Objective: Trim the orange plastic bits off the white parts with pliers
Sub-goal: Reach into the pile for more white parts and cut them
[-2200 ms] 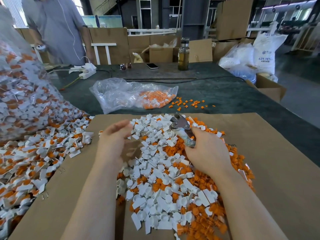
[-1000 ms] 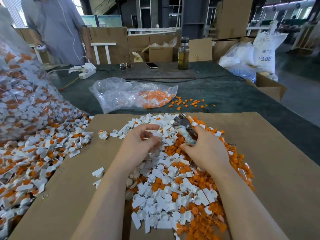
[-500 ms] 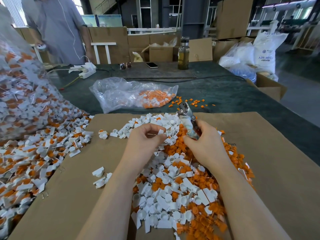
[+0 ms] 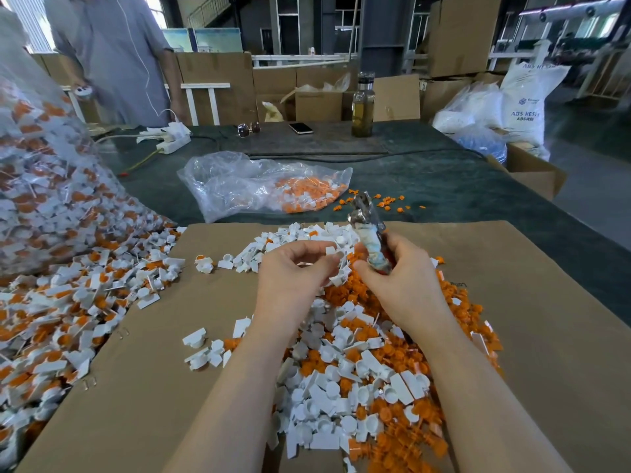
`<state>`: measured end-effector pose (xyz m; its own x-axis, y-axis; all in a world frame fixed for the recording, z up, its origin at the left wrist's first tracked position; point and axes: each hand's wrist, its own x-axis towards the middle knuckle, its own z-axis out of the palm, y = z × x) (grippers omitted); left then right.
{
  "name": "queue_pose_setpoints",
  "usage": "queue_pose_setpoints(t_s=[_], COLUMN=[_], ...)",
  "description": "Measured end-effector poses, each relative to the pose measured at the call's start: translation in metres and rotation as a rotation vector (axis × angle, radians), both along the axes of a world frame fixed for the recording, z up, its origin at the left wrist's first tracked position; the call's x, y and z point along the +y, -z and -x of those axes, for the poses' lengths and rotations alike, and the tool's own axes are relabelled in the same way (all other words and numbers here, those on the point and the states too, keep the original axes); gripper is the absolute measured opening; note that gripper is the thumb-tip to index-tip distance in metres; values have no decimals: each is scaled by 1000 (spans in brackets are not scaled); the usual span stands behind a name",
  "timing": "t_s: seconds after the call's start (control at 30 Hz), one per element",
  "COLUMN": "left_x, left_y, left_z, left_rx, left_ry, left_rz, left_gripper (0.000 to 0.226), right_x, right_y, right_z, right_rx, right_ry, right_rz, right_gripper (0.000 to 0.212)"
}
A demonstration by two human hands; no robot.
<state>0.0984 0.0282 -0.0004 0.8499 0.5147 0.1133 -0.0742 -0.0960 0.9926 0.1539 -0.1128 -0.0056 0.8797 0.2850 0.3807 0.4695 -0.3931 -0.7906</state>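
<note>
Orange offcuts and trimmed white parts [image 4: 327, 397] heaped; I judge much remains: left hand [image 4: 293, 274] pinches a part, right hand [image 4: 403, 281] grips pliers [image 4: 370, 233], untrimmed pile [image 4: 61, 322] waiting.

Bright, even daylight from rear windows; soft shadows, sharp centre, edges fisheye-warped.

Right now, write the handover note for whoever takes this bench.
Left hand: pinches one white part above the pile.
Right hand: grips the pliers, head up.
Mixed pile of white parts and orange bits lies on the cardboard.
Untrimmed parts spill from the big bag at left.
Done: much trimmed. Left: most of the bag.
</note>
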Motion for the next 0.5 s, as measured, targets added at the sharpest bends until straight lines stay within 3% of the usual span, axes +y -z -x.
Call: queue_pose_setpoints(t_s=[0.5], left_x=[-8], left_y=[4], left_z=[-1], left_rx=[-113], left_ry=[-19], left_rz=[-602], left_gripper=[18], right_x=[1], right_y=[0], right_z=[1], right_rx=[-36], right_ry=[126], right_rz=[114], right_gripper=[32])
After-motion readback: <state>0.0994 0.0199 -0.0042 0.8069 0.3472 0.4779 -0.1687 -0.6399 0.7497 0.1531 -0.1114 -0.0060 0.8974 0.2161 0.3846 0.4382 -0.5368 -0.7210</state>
